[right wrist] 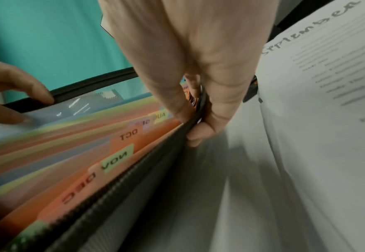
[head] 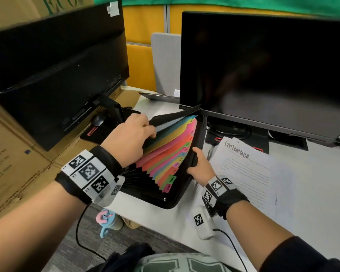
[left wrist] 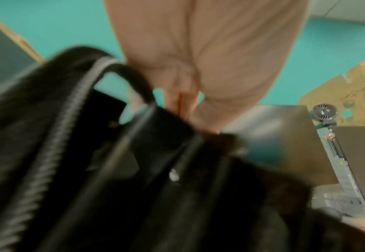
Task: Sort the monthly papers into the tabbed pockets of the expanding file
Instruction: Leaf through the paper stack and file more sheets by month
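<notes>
On the bench point(head: 312, 193), both hands are gripping the expanding file point(head: 171, 154) — left hand point(head: 130, 134) its upper flap, right hand point(head: 201, 165) its lower edge. September papers point(head: 247, 167) are lying beside it.

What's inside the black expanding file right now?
The file is held open by the left hand and right hand, showing coloured dividers with month tabs; AUG, OCT, NOV and DEC are readable. The dividers hide whether any pocket holds papers.
</notes>
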{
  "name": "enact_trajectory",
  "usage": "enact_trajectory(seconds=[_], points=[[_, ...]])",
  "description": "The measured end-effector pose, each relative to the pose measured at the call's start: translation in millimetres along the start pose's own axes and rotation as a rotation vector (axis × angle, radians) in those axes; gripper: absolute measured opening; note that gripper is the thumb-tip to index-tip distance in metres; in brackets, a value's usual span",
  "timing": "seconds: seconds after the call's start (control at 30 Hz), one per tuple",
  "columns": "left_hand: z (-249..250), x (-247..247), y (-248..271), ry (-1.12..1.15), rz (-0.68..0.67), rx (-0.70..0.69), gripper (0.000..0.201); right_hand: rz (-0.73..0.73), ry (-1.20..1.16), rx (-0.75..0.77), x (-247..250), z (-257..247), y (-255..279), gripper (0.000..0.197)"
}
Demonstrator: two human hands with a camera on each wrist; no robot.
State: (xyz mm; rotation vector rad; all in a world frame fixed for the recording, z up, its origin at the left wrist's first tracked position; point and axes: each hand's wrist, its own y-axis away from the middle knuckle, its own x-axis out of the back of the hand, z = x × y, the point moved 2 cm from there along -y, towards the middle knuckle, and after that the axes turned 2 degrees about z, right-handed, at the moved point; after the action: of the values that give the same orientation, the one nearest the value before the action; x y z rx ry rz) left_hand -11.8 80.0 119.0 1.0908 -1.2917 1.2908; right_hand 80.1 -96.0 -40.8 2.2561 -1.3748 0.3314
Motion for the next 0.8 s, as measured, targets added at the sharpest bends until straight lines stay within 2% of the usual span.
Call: enact_trajectory(seconds=[0.03,0.1,0.17,0.2,0.3,0.37,0.43,0.53,0.63,0.8], points=[[-1.5,-1.2,1.0,0.078,0.029,0.056,0.047,-0.003,-0.011,0.001,-1.0,1.5,-1.5,0.08],[-1.8,-5.7,4.1,0.108,-0.055,0.185,0.05,0.002,-0.01,-0.006,-0.8,1.4,-2.4,0.077],[5.7,-19.1,4.9,-0.013,-0.186,0.24,0.032,0.013,0.015,0.001,2.3,0.2,-0.8,0.065],[13.0,-29.8,4.9,-0.051,-0.223,0.232,0.025,0.01,0.024,-0.01,5.6,-0.7,1.4,0.057],[39.7,-70.5,3.1,-0.045,-0.321,0.189,0.021,-0.006,0.076,-0.045,23.6,-0.2,13.3,0.035],[57.9,-92.8,1.3,-0.014,-0.351,0.162,0.026,0.029,0.145,-0.032,47.1,4.2,28.0,0.022],[72.1,-107.8,0.3,-0.005,-0.362,0.137,0.032,0.078,0.2,-0.067,77.2,14.9,48.8,0.019],[82.1,-122.6,-1.8,-0.003,-0.371,0.088,0.034,0.115,0.282,-0.217,122.3,44.5,80.5,0.023],[81.4,-133.8,-2.2,0.022,-0.387,0.036,0.035,0.126,0.374,-0.421,151.1,77.8,103.6,0.037],[81.3,-156.0,2.5,-0.048,-0.523,-0.032,0.051,0.188,0.589,-0.716,142.2,109.1,115.8,0.086]])
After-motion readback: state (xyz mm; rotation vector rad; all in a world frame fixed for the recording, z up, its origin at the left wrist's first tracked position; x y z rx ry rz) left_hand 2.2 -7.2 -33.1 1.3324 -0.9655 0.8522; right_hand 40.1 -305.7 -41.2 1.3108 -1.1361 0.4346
